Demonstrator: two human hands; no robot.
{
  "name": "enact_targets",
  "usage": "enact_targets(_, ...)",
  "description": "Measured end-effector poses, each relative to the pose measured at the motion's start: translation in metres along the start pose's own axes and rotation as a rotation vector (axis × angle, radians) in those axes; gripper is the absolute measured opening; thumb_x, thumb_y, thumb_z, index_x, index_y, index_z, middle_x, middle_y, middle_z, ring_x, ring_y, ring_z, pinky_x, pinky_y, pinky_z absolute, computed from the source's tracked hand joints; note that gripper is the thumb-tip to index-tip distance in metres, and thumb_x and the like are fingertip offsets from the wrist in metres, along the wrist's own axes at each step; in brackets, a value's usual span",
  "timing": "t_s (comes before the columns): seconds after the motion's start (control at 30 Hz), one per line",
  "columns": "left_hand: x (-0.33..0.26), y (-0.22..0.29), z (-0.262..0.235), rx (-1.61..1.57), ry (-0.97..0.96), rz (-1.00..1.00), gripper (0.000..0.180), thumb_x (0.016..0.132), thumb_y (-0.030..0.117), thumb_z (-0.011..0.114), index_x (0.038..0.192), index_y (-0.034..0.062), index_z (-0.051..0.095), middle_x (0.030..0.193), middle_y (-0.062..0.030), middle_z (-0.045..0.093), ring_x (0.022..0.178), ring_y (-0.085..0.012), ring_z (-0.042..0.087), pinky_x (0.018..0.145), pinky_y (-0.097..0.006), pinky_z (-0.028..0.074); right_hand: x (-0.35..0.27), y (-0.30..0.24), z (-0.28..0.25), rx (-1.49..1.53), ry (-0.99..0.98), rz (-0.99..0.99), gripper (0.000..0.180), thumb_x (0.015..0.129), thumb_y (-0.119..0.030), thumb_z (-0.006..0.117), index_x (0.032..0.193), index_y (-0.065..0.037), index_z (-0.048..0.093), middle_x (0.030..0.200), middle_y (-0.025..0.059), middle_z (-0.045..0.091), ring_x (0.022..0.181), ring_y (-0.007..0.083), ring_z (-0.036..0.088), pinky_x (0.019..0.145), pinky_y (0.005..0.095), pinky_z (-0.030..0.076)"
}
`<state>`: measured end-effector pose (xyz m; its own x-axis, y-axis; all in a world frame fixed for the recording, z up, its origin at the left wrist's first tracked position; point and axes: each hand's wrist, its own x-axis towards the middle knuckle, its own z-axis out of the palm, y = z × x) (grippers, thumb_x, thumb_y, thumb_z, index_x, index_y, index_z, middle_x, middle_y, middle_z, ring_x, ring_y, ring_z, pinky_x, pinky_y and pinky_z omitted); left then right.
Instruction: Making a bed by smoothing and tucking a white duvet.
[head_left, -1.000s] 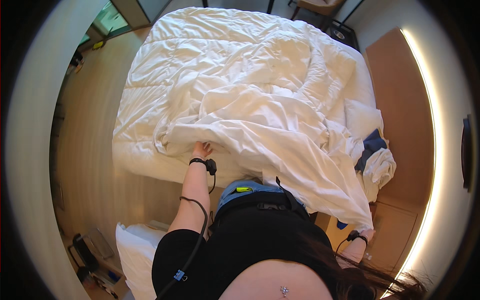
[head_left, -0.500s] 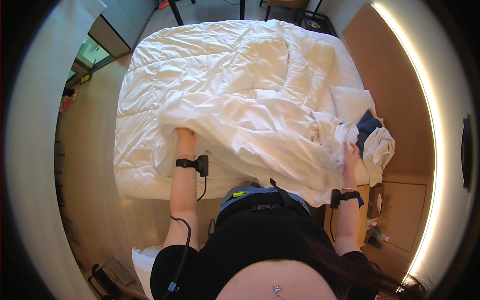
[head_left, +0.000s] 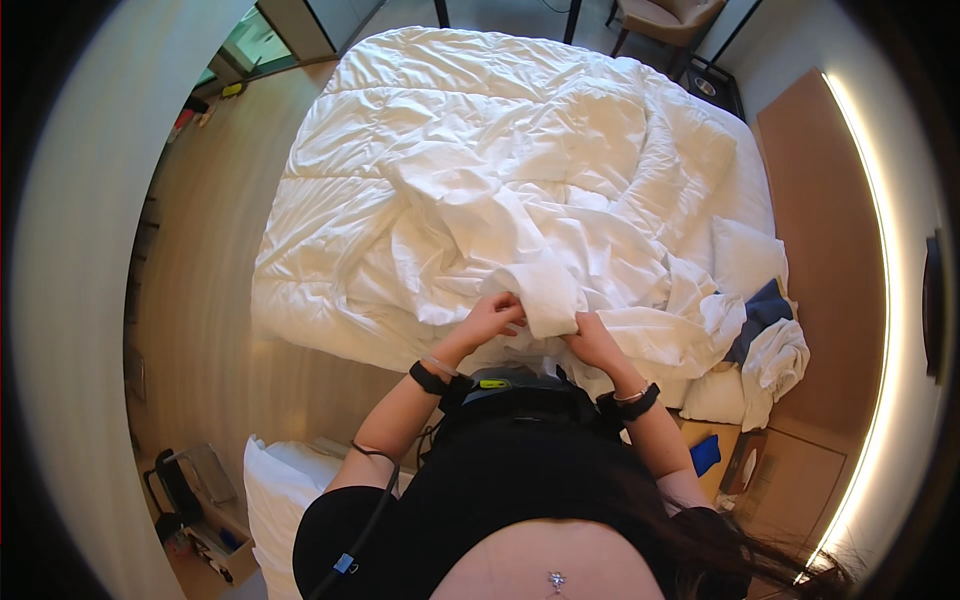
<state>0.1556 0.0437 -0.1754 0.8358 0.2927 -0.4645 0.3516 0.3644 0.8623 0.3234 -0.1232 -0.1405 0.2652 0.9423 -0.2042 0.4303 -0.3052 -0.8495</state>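
head view: left hand (head_left: pixel 493 318) at left side of a raised fold in the white sheet (head_left: pixel 548 298), fingers bent against the cloth; can't tell if it's actually gripping. right hand (head_left: pixel 594 342) has the fold's right edge pinched between thumb and fingers. sheet lies bunched on the near side of the bed, over the white duvet (head_left: pixel 450 115). white pillow (head_left: pixel 748 255) and blue cloth (head_left: pixel 765 315) sit near the headboard (head_left: pixel 815 200).

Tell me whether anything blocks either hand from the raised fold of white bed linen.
Nothing visible does. The right hand grips the white bed linen at the fold's edge; the left hand is at its other side, with no object between.
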Motion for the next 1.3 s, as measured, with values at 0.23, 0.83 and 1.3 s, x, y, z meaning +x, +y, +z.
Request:
enact_targets(0.23,0.033,-0.089,-0.047,0.015,0.640,-0.457,0.095,0.073,0.067,0.063,0.135,0.0009,0.033,0.134,-0.0178,0.038,0.119,-0.0326,0.045,0.086,-0.045,0.047,-0.030,0.013,-0.030,0.021,-0.325,0.092,0.027,0.086,-0.013,0.062,0.111,-0.002,0.063,0.105,0.0162,0.068,0.098,0.0261,0.063,0.086,0.0342,0.047)
enact_targets(0.83,0.032,-0.121,-0.113,0.951,0.900,-0.294,0.027,0.072,0.017,0.063,0.099,0.0103,0.064,0.106,-0.0144,0.062,0.122,-0.0331,0.042,0.104,-0.070,0.012,-0.072,0.098,-0.086,0.086,-0.128,0.307,0.033,0.092,-0.018,0.054,0.116,0.003,0.058,0.107,0.0074,0.066,0.099,0.0186,0.058,0.088,0.0331,0.045)
enact_targets(1.3,-0.048,0.013,0.032,0.141,0.307,0.486,0.009,0.071,-0.004,0.064,0.071,0.0014,0.057,0.071,-0.0013,0.058,0.071,-0.0068,0.053,0.065,-0.023,0.043,0.045,-0.054,-0.022,0.123,-0.052,0.189,0.029,0.093,-0.026,0.056,0.105,-0.001,0.064,0.074,0.0094,0.064,0.064,0.0143,0.059,0.061,0.0298,0.047)
